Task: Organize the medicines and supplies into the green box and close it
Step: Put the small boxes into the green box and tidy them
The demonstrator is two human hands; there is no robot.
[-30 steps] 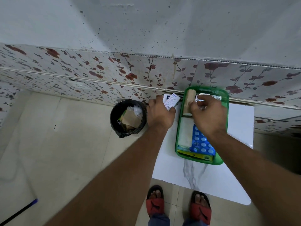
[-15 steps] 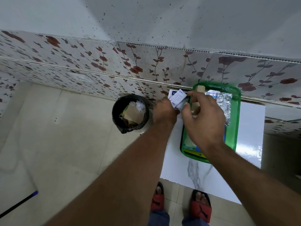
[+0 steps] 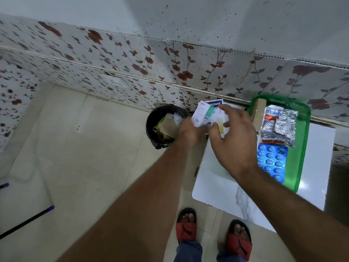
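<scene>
Green box (image 3: 302, 148) lies open on the white tabletop (image 3: 217, 186), long axis running toward the wall. Inside: blue blister sheet (image 3: 272, 163), foil strips (image 3: 279, 127), a tan roll (image 3: 257, 114) standing at the far left corner. Left hand (image 3: 190, 131) fingers pinch a small white carton (image 3: 202, 116), tilted, plus cards behind; one reads "…plast". Right hand (image 3: 234, 137) fingers spread, touching the cards. Black bin (image 3: 151, 121) sits beside the tabletop.

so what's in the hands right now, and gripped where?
The left hand grips small medicine boxes by their lower ends. The right hand has its fingers on them; whether it grips is unclear.
</scene>
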